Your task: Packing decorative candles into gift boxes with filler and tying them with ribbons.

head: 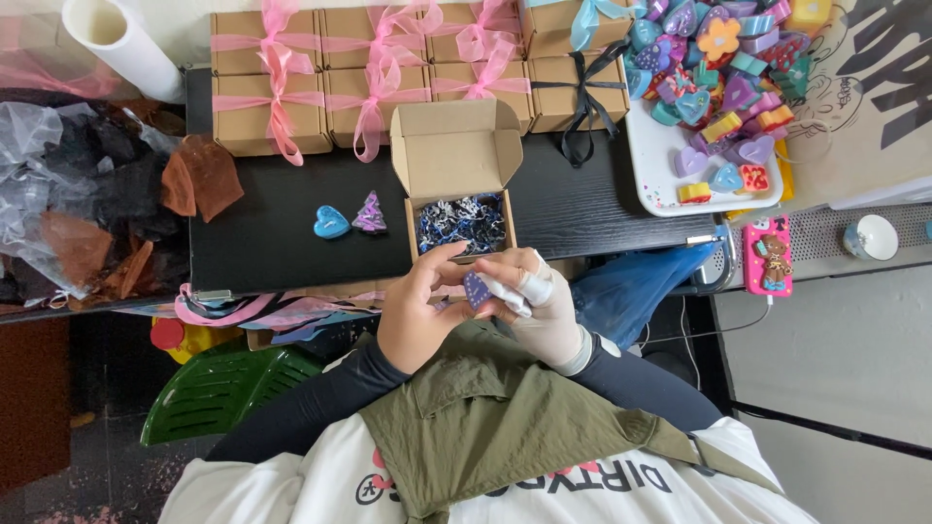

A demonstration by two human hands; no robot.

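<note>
Fingers of both hands pinch one small blue-purple soap piece (476, 289) btwn them, just above the lap. Left hand (419, 315) is bare, thumb and fingertips closed on the piece's left edge; right hand (540, 309) wears a pale glove w/ white tape round a finger, and grips the right side, maybe w/ a bit of white wrap, hard to tell.

To do this well, I'd judge: keep the grip light and on the edges, since the piece looks glossy and could smudge or slip; hold it close over the box so a drop lands soft.

Just beyond the hands sits an open cardboard box (456, 155), lid flap up, filled w/ crinkled shredded paper (464, 223) in black, blue and white. Left of it on the dark wood-grain table (282, 243) lie a blue heart soap (331, 223) and a purple tree-shaped soap (370, 214), near each other, not touching the box.

Farther back: rows of closed kraft boxes (272, 97) tied w/ sheer pink ribbon; one has black ribbon, one blue. Far right, a white tray (660, 184) heaped w/ bright moulded soaps: hearts, flowers, blocks.
</note>
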